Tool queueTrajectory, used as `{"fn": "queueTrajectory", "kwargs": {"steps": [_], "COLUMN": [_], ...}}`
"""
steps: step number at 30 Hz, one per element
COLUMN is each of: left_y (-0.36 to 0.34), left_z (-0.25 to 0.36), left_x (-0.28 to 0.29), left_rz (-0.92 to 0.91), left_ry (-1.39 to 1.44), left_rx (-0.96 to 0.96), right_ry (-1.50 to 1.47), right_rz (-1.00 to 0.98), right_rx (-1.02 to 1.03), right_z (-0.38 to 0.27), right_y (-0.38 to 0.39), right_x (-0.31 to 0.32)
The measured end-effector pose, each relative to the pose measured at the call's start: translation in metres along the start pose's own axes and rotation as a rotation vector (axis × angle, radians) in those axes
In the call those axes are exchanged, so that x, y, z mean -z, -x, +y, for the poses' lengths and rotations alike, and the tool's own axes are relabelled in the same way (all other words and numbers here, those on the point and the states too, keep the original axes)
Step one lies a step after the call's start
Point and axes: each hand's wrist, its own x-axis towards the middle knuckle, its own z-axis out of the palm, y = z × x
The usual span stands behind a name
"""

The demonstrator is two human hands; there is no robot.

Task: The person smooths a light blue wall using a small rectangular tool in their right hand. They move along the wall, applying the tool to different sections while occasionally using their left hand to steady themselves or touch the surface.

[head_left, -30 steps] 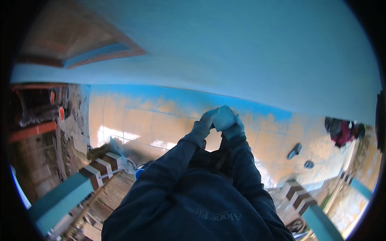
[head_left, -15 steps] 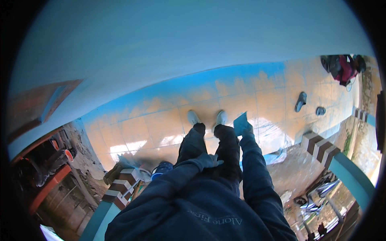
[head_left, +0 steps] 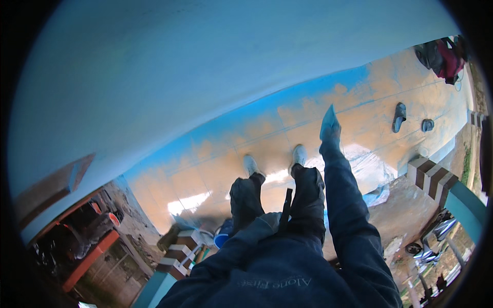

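My right hand (head_left: 330,141) is stretched out over the tiled floor, gripping a thin blue square piece (head_left: 329,119), now seen at a slant. My left hand (head_left: 269,223) is low against the front of my body, closed round a black strap-like item (head_left: 285,208) that sticks up between my legs. Below me my white shoes (head_left: 299,154) stand on tiles (head_left: 210,169) smeared with bright blue along the wall's foot.
A pale blue wall (head_left: 205,61) fills the top, with a brown frame (head_left: 46,190) at left. Dark sandals (head_left: 399,115) and a maroon-black bundle (head_left: 444,59) lie right. Behind me are striped ledges (head_left: 431,177), a blue bucket (head_left: 222,233) and a two-wheeler (head_left: 431,246).
My hands, together on the piece a second ago, have separated: the left dropped to my body and took the strap, while the right carried the piece right, then forward. The view has turned.
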Motion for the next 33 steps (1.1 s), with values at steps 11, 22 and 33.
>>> {"fn": "queueTrajectory", "kwargs": {"steps": [11,22,33], "left_y": [-0.011,-0.107,-0.125], "left_z": [-0.289,-0.350,-0.415], "left_x": [0.197,0.346,0.374], "left_rz": [1.349,1.951,2.196], "left_ry": [0.295,0.227,-0.359], "left_rx": [-0.014,-0.389,0.146], "right_ry": [-0.395,-0.404,-0.448], "right_rz": [0.299,0.481,0.465], "right_rx": [0.398,0.731,0.792], "right_z": [-0.098,-0.015,0.034], "right_y": [-0.046,-0.125,-0.144], "right_x": [-0.245,-0.268,-0.274]}}
